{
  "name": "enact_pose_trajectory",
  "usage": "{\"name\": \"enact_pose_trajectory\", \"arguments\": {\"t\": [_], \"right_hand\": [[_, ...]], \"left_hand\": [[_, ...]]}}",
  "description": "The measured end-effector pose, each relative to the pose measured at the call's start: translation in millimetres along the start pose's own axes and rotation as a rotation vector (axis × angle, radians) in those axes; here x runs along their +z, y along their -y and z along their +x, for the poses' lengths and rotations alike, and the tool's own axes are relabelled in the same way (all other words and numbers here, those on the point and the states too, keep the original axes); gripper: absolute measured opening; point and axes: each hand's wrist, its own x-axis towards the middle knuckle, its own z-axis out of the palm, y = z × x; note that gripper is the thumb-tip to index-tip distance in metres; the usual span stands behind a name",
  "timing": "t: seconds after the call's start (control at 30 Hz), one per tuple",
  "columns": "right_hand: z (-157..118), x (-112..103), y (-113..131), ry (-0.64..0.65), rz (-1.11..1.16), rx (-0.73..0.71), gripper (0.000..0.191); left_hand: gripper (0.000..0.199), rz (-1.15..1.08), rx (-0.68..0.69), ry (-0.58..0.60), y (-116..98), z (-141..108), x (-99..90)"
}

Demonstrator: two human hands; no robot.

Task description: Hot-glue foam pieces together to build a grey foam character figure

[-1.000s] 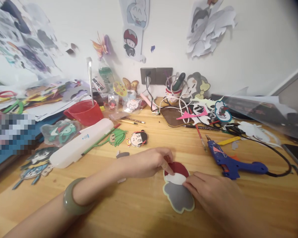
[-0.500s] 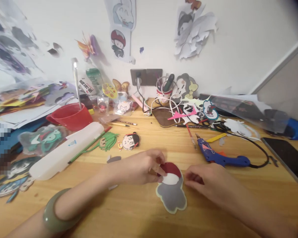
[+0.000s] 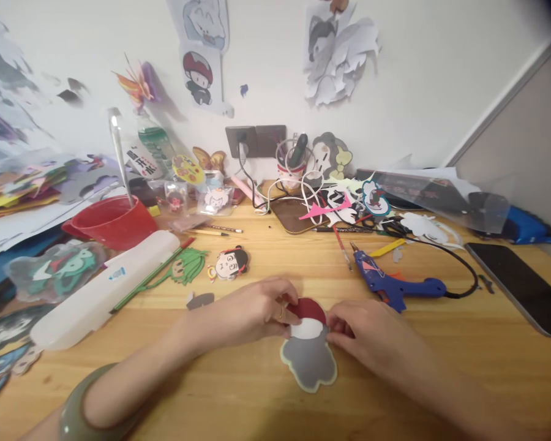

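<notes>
On the desk in front of me lies a paper cutout (image 3: 308, 361) with a grey body and a pale border. A white face piece (image 3: 307, 329) and a dark red cap piece (image 3: 311, 310) are on its upper part. My left hand (image 3: 270, 309) holds the upper left edge, its fingers closed and one fingertip pressing near the white piece. At the upper right edge, my right hand (image 3: 356, 324) has thumb and forefinger pinched together on the cutout.
A blue glue gun (image 3: 395, 285) with a black cord lies beyond my right hand, and a phone (image 3: 518, 288) is farther right. To the left are a character cutout (image 3: 229, 264), a green-haired cutout (image 3: 186, 266), a long white case (image 3: 105, 291) and a red cup (image 3: 114, 223).
My right hand has moved in to the cutout's right edge, closing the gap. My left hand stays on the left edge. The whole view has shifted slightly.
</notes>
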Motion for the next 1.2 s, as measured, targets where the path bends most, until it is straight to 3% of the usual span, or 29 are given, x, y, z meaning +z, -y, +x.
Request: {"name": "enact_pose_trajectory", "arguments": {"t": [0.37,0.47,0.57,0.67,0.77,0.87,0.97,1.07,1.2], "right_hand": [[1.2,-1.7,-1.2,0.033,0.065,0.032,0.004],[2.7,-4.1,1.9,-0.026,0.072,0.025,0.007],[6.8,-3.5,6.1,-0.106,0.121,-0.123,0.03],[11.5,0.0,7.3,-0.077,0.182,-0.295,0.039],[14.5,3.3,5.4,-0.083,0.193,-0.337,0.035],[15.1,4.4,3.2,-0.117,0.191,-0.346,0.029],[14.8,4.0,1.9,-0.105,0.176,-0.32,0.029],[14.7,4.0,0.3,-0.086,0.165,-0.313,0.029],[15.1,3.8,-2.9,-0.095,0.134,-0.278,0.029]], "left_hand": [[0.019,-0.036,0.029,-0.052,0.6,2.0,4.4],[0.02,-0.056,0.033,-0.06,2.3,1.6,3.7],[0.018,-0.003,0.024,-0.051,0.5,1.0,1.0],[0.014,0.221,-0.062,-0.063,-15.7,-0.1,4.0],[0.015,0.531,-0.186,-0.136,-44.5,-1.2,24.2],[0.012,0.608,-0.17,-0.146,-67.4,-2.6,57.8],[0.021,0.711,-0.152,-0.218,-73.5,-5.3,85.9],[0.028,0.707,-0.18,-0.265,-70.4,-8.4,98.0],[0.028,0.794,-0.134,-0.335,-68.3,-10.6,98.4]]}}
